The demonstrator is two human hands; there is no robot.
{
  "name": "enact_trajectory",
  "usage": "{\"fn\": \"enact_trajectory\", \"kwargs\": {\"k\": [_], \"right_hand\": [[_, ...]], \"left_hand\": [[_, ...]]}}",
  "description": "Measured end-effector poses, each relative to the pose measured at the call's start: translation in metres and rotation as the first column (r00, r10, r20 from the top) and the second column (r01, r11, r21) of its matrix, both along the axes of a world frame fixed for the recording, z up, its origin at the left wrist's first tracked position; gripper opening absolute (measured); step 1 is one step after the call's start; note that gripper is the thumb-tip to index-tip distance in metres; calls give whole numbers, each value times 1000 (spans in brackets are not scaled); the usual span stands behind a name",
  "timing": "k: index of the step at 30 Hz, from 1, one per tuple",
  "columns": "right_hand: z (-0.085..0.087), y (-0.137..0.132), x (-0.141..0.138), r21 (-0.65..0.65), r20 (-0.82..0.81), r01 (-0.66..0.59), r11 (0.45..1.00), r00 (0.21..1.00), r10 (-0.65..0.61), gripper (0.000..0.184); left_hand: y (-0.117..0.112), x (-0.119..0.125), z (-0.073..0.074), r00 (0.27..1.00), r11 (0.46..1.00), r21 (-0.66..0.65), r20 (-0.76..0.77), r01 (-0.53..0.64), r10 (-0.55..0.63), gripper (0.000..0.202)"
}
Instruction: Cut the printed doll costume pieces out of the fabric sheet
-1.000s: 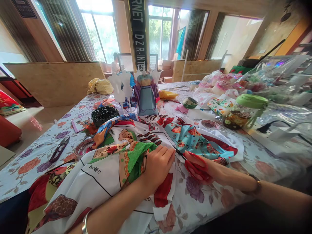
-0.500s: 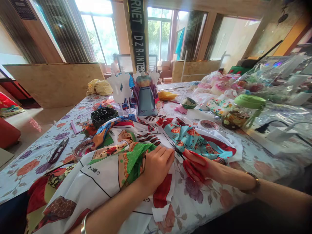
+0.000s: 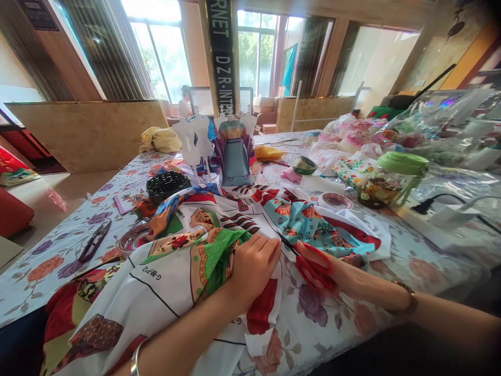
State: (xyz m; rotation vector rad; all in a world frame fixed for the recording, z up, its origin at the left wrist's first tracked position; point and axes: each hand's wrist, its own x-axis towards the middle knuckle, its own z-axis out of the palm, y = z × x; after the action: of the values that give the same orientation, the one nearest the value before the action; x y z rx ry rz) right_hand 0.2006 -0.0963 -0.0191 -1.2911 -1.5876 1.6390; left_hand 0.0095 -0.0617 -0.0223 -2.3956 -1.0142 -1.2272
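Note:
A large sheet of printed fabric [image 3: 156, 308], white with coloured pattern pieces and black outlines, lies bunched over the table. My left hand [image 3: 254, 269] is closed on a gathered part of it beside a green printed area. In my right hand [image 3: 324, 271] are red-handled scissors [image 3: 318, 269], the fingers in their loops. The dark blades point left and reach the white fabric just right of my left knuckles, near a light-blue floral section [image 3: 305, 222]. How far apart the blades are is hard to make out.
Thread snips [image 3: 95, 241] and a tape roll [image 3: 135, 237] lie left. Behind the fabric stand a black basket [image 3: 168, 186], small white mannequins [image 3: 193, 141] and a dressed one [image 3: 236, 156]. At right are another tape roll [image 3: 335, 200], a green-lidded jar [image 3: 391, 180] and a power cord [image 3: 438, 201].
The scissors and my right hand have shifted very slightly to the right, and the blades look a little closer together. My left hand keeps its hold on the fabric.

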Motion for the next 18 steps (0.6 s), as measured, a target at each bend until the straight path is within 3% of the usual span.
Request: {"fn": "enact_trajectory", "kwargs": {"k": [5,11,18], "right_hand": [[0,10,0,-220,-55,-45,974,998,33,75],[4,10,0,-140,-38,-56,989,998,51,77],[11,10,-1,-160,-12,-56,986,998,54,74]], "left_hand": [[-1,-1,0,1000,1000,-11,-9,-1,1,19],[0,-1,-1,1000,1000,-2,5,23,-23,16],[-1,0,0,1000,1000,1,7,11,-11,19]]}}
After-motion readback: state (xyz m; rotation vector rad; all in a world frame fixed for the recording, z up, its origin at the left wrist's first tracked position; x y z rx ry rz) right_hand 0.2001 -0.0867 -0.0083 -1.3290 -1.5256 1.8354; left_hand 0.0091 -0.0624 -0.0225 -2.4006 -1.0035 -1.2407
